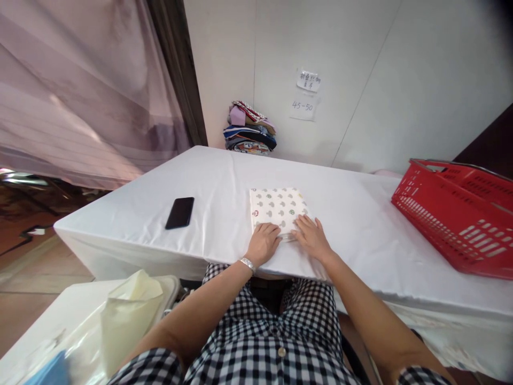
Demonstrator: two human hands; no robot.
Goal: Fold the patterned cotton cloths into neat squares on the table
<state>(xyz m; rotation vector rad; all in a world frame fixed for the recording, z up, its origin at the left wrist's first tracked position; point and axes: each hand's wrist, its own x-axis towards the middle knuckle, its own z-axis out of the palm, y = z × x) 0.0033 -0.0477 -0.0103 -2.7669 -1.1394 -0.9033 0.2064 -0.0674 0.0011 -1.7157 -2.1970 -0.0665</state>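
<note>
One white-clothed table (pixel 224 176), white wall (pixel 401 64), curtain (pixel 80 85)

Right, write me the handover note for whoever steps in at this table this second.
Left hand: flat, palm down on the near left edge of the folded patterned cloth.
Right hand: flat on its near right edge.
The cloth lies folded into a neat rectangle on the white table, near the front edge.
Around it: black phone to the left, red basket to the right, stack of folded clothes at the far wall.
Done: cloth folded. Left: both hands are on it; it has not been moved anywhere.
</note>
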